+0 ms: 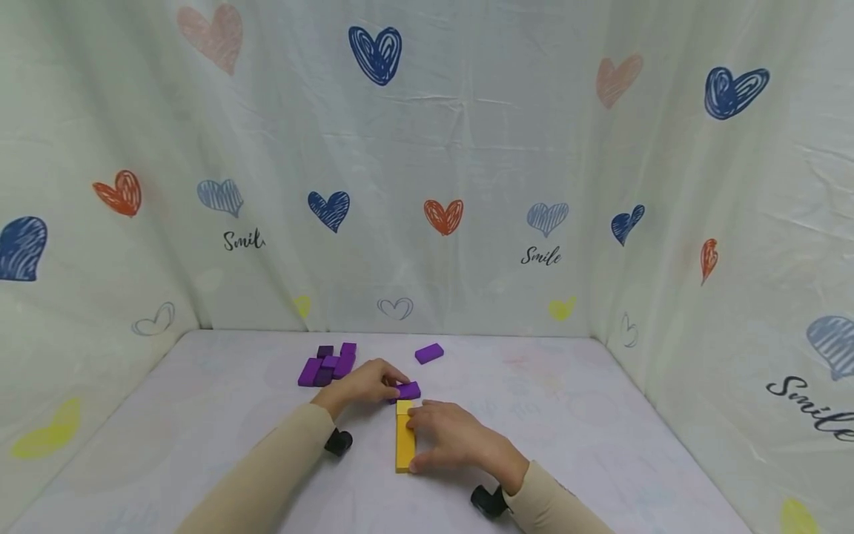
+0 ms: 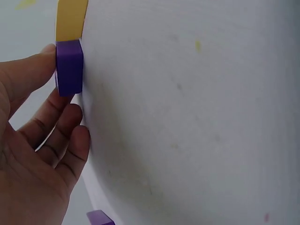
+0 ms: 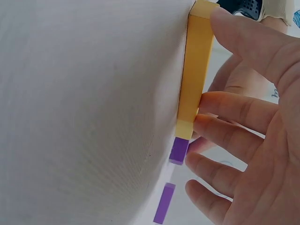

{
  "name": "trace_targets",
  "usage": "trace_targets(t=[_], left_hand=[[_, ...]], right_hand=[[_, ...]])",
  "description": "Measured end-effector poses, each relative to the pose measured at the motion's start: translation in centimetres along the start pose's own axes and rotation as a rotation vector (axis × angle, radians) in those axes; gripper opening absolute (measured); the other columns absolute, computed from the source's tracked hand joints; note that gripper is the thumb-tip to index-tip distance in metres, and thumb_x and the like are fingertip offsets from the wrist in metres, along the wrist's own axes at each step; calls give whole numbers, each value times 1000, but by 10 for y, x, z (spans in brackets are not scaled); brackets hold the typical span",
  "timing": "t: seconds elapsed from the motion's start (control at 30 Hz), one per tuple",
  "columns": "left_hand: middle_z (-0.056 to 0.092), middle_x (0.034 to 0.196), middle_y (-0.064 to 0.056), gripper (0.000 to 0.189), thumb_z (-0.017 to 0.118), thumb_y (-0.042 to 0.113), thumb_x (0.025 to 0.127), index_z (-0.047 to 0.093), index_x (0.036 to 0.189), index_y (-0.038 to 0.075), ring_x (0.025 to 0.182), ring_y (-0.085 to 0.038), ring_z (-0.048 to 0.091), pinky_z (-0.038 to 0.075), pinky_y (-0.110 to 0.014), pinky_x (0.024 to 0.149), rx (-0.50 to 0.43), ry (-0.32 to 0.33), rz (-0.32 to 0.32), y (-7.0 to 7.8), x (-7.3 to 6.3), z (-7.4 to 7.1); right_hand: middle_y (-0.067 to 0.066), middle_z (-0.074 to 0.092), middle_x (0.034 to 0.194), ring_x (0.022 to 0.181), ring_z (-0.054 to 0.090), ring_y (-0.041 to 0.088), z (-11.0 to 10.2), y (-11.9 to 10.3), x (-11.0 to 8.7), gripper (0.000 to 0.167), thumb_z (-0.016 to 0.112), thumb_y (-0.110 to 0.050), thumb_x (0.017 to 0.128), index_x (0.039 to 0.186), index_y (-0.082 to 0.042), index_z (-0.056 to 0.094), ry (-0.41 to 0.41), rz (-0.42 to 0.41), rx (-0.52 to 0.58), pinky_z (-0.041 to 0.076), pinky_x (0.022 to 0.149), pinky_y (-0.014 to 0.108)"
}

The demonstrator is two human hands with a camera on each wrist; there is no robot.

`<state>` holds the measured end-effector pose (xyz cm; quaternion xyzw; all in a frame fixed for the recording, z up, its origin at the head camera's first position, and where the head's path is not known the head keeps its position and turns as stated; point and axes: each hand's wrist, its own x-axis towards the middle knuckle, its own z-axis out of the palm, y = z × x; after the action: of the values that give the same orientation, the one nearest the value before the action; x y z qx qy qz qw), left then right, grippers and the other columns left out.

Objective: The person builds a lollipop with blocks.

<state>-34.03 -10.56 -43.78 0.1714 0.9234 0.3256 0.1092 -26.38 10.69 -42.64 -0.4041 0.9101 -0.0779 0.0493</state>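
My left hand (image 1: pixel 369 383) pinches a purple block (image 1: pixel 409 390) between thumb and fingers. In the left wrist view that purple block (image 2: pixel 70 68) meets the end of a yellow block (image 2: pixel 70 19). A long yellow bar (image 1: pixel 404 443) with a seam near its far end lies lengthwise on the table. Along its right side, my right hand (image 1: pixel 456 436) rests with fairly straight fingers. Seen from the right wrist, the thumb touches the near end of the yellow bar (image 3: pixel 194 70), while fingertips touch its side farther along.
A cluster of several purple blocks (image 1: pixel 327 363), some darker, lies at the table's back left. One separate purple block (image 1: pixel 429 353) lies behind the left hand, toward the back edge. The white table (image 1: pixel 567 437) is enclosed by a heart-printed curtain (image 1: pixel 480 148).
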Motion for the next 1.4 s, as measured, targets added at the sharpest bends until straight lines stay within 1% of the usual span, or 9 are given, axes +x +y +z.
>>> trace_targets(t=[0.23, 0.4, 0.57, 0.77, 1.0, 1.07, 1.23, 1.3, 1.4], left_hand=[[61, 95, 4, 28, 66, 6, 89, 73, 110, 22, 88, -17, 52, 50, -34, 83, 9, -41, 16, 3, 2, 2], [59, 99, 3, 28, 65, 6, 89, 73, 110, 23, 90, -17, 52, 50, -34, 83, 12, -57, 31, 3, 2, 3], [58, 100, 2, 27, 65, 7, 89, 73, 111, 22, 91, -17, 52, 50, -35, 85, 11, -45, 35, 3, 1, 4], [59, 100, 3, 27, 65, 8, 89, 72, 112, 22, 92, -16, 53, 50, -36, 87, -1, -29, 18, 1, -1, 4], [59, 102, 3, 26, 66, 8, 89, 73, 111, 22, 95, -17, 53, 48, -39, 89, -16, -27, 29, 2, -3, 6], [59, 102, 3, 26, 66, 8, 89, 73, 111, 22, 95, -17, 53, 48, -39, 89, -19, -27, 26, 2, -4, 7], [59, 100, 2, 27, 65, 8, 89, 73, 111, 22, 93, -17, 52, 48, -37, 88, -11, -28, 30, 4, -4, 5], [59, 100, 2, 27, 65, 8, 89, 73, 111, 21, 92, -17, 52, 49, -36, 87, -6, -30, 28, 5, -4, 4], [59, 99, 2, 27, 66, 8, 89, 72, 112, 21, 91, -17, 52, 50, -35, 86, -5, -30, 22, 6, -5, 3]], right_hand=[[-1, 54, 136, 131, 44, 23, 1, 1, 1, 59, 70, -55, 79, 124, -18, 63, 10, -5, -12, 34, 108, 41], [-2, 53, 136, 131, 44, 20, 2, 2, 0, 60, 70, -56, 78, 125, -19, 62, -8, 15, 19, 34, 108, 41], [-2, 53, 137, 131, 44, 20, 2, 3, 0, 60, 70, -55, 79, 125, -18, 62, 2, 1, 7, 34, 108, 41], [-2, 53, 137, 131, 43, 21, 1, 2, 1, 60, 70, -56, 79, 125, -18, 61, 11, -17, 3, 34, 108, 41], [-3, 55, 134, 128, 46, 18, 1, 5, 1, 67, 66, -61, 80, 128, -15, 58, 40, -61, -4, 36, 107, 39], [-3, 55, 134, 128, 46, 18, 1, 6, 1, 69, 63, -64, 80, 128, -15, 58, 51, -48, 1, 36, 107, 40], [-1, 51, 139, 133, 41, 24, -1, 10, 3, 74, 61, -68, 78, 131, -16, 57, 51, 34, 12, 34, 108, 45], [-1, 50, 141, 135, 38, 27, -2, 12, 4, 74, 61, -68, 78, 132, -16, 57, 42, 44, 15, 32, 108, 46], [0, 49, 141, 136, 37, 30, -3, 14, 6, 71, 63, -65, 79, 131, -17, 57, 34, 31, 10, 31, 109, 46]])
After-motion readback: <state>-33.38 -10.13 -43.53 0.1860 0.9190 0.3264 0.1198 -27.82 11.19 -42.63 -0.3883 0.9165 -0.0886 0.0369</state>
